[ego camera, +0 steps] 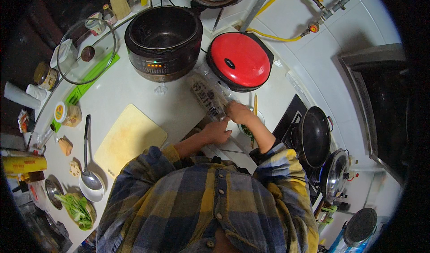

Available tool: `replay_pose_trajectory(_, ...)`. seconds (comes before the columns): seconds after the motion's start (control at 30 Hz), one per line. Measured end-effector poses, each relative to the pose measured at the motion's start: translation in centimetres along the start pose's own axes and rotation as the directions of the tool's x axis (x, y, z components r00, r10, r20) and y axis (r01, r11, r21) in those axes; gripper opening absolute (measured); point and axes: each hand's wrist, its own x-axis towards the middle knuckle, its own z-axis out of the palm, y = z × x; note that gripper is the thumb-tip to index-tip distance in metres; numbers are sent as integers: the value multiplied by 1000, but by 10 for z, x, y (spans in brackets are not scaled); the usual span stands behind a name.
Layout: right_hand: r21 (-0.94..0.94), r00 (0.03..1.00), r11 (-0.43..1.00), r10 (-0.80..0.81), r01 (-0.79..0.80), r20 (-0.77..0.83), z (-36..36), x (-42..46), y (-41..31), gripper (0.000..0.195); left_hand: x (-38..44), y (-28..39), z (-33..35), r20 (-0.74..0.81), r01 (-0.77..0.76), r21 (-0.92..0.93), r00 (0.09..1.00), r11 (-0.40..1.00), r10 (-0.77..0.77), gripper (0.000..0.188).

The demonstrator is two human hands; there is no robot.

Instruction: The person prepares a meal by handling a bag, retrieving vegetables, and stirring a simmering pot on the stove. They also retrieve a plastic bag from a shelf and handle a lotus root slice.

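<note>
A clear plastic packet (206, 93) with dark printed writing and pale contents, perhaps dried noodles, lies slanted across the counter corner. My right hand (239, 112) grips its near end. Close beside it, my left hand (216, 132) pinches the same end, thumb sticking out. Beyond the packet stand a black electric cooker (163, 44), lidless with a lit display, and a round red electric griddle (240, 59) with its top down. Partly hidden under my right forearm is a white bowl (260, 118) holding chopped greens, with wooden chopsticks (255, 103) across it.
To the left are a cream cutting board (131, 138), a glass lid (88, 53), a jar (68, 113), a metal ladle (90, 179) in a white dish and a basket of leafy greens (79, 212). A black wok (314, 137) and a lidded pan (336, 175) sit on the stove at right.
</note>
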Motion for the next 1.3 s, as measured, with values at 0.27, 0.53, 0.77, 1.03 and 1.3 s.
replay_pose_trajectory(0.27,378,980,917,54,-125,193,-20,-74,5,23,-7,7,-18,53,56,-439,998,897,-36,54)
replay_pose_trajectory(0.53,661,905,625,207,-415,372,-20,-150,-5,14,5,-2,-23,145,205,-755,979,622,-146,43)
replay_pose_trajectory(0.77,542,961,801,272,-253,47,-11,-196,-50,19,-11,41,-15,154,147,-983,986,108,66,54)
replay_pose_trajectory(1.03,701,936,687,344,-193,-80,29,-245,-51,23,-1,87,20,68,114,-976,969,-184,238,25)
replay_pose_trajectory(1.3,999,938,38,344,36,-47,80,-353,-31,29,-18,163,131,219,246,-969,901,-24,376,26)
